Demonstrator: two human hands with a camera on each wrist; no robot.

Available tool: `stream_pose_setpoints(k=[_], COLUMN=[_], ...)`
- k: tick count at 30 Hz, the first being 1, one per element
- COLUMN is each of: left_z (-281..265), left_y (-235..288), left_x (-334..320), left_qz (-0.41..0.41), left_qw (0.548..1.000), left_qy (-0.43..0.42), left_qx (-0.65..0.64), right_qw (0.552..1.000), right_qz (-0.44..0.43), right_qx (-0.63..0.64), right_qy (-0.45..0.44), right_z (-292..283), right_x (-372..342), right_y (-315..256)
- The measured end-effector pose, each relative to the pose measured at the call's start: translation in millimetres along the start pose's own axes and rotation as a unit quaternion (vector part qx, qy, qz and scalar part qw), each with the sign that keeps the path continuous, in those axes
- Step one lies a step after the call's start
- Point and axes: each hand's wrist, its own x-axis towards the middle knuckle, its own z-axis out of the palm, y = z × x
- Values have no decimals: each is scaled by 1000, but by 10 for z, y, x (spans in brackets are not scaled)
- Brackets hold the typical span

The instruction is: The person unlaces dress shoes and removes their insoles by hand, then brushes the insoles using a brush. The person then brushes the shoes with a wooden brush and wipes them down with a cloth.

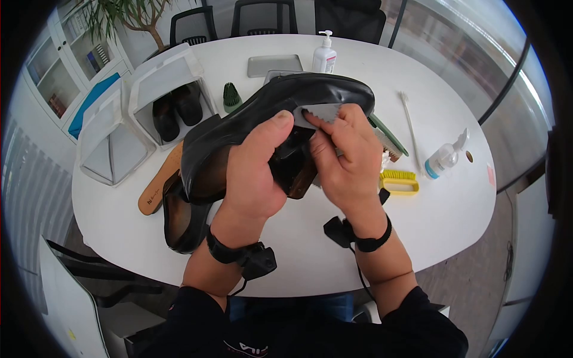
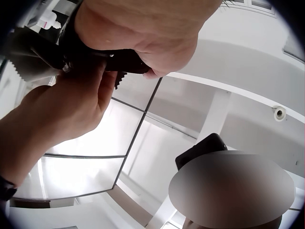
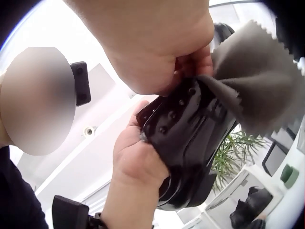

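A glossy black leather shoe point(image 1: 280, 92) is held up over the table, its toe toward the right in the head view. My left hand point(image 1: 253, 170) grips it by the opening, thumb on the upper. My right hand point(image 1: 352, 158) pinches a grey cloth with zigzag edges point(image 1: 325, 111) against the lace area. In the right wrist view the cloth point(image 3: 262, 76) spreads out beside the eyelets of the shoe point(image 3: 178, 124), and the fingertips of my right hand point(image 3: 152, 47) are partly hidden behind the shoe's edge.
A second black shoe point(image 1: 185, 221) and a tan insole point(image 1: 160, 182) lie at left, near two clear boxes, one holding dark shoes point(image 1: 166, 122). At right are a yellow brush point(image 1: 399, 184), a spray bottle point(image 1: 443, 158) and a white stick point(image 1: 410, 128). A pump bottle point(image 1: 324, 58) stands behind.
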Motion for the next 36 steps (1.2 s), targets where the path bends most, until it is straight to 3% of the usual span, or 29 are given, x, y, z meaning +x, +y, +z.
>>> stream_pose_setpoints(k=[1, 3, 4, 7, 8, 11, 13, 15, 16, 18, 19, 21, 22, 24, 26, 27, 29, 30, 32, 34, 36], left_z=[10, 57, 57, -4, 32, -10, 4, -67, -55, 46, 98, 183, 169, 93, 11, -4, -11, 22, 108, 111, 106], left_y=[3, 5, 5, -72, -50, -103, -111, -88, -71, -9, -9, -36, -54, -128, -161, -178, -212, -148, 39, 30, -49], left_x=[-8, -19, -29, -76, -85, -107, -126, -170, -179, -206, -205, -185, -179, -137, -95, -100, -127, -155, -228, -252, -217], left_qz=[-1, -19, -28, -24, -40, -37, -10, 1, 4, 5, 4, 72, 122, 148, 193, 193, 140, 142, 26, 48, 69], left_qw=[1000, 999, 999, 994, 996, 992, 992, 962, 962, 922, 922, 886, 847, 821, 763, 763, 838, 838, 803, 802, 801], left_qy=[0, 47, 44, 87, 66, 38, 24, 20, 21, -12, -13, -56, -108, -149, -184, -184, -141, -142, -126, -130, -131], left_qx=[1, 7, -3, 58, 47, 115, 125, 272, 271, 387, 386, 454, 506, 531, 589, 589, 508, 508, 582, 582, 580], right_qw=[1000, 983, 980, 982, 985, 997, 999, 989, 983, 982, 979, 978, 987, 994, 997, 997, 996, 992, 987, 979, 970], right_qz=[1, -9, 14, 84, 104, 9, 15, 20, 50, 79, 110, 132, 107, 85, -75, -76, -46, 31, 69, 108, 195], right_qx=[0, -164, -168, -128, -80, -61, -22, -117, -135, -110, -85, -60, -48, -36, 24, 24, -55, -95, -90, -85, 15], right_qy=[1, 79, 103, 115, 108, 45, 33, 89, 110, 129, 150, 151, 105, 62, 10, 11, 47, 77, 116, 154, 144], right_z=[-16, -81, -119, -189, -151, -72, -77, -161, -208, -272, -298, -313, -318, -317, -306, -314, -353, -371, -398, -410, -439], right_x=[23, 104, 134, 141, 119, 78, 83, 127, 147, 169, 173, 166, 149, 147, 157, 158, 170, 183, 191, 197, 188], right_y=[37, 157, 245, 309, 314, 162, 115, 224, 286, 389, 417, 313, 197, 31, -56, -33, 76, 119, 428, 487, 336])
